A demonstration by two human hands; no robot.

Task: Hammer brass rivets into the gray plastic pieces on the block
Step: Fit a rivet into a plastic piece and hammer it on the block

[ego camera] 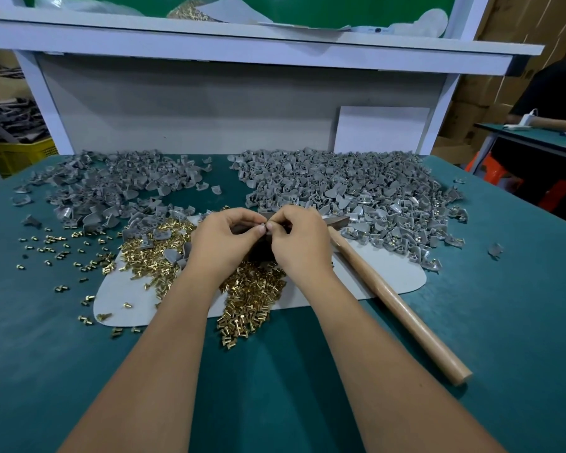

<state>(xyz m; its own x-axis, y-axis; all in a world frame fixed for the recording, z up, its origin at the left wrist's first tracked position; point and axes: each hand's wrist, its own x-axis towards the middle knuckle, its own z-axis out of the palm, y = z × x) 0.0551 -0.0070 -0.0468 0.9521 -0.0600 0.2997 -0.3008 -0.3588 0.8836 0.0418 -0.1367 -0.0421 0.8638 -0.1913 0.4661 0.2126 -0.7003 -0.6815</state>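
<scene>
My left hand (224, 238) and my right hand (299, 240) meet at the middle of the table, fingertips pinching one small gray plastic piece (264, 225) between them. Whether a rivet sits in it I cannot tell. Just under the hands a dark block (258, 251) shows, mostly hidden. A heap of brass rivets (252, 295) lies on a pale mat (389, 273) below my wrists. The hammer (396, 299) lies to the right, wooden handle toward me, its head (335, 220) behind my right hand.
Gray plastic pieces are heaped at the back left (111, 188) and back right (356, 194); some on the right carry rivets. Loose rivets (56, 243) scatter at the left on the green table (275, 371). A white board (381, 129) leans at the back. A person (553, 103) sits far right.
</scene>
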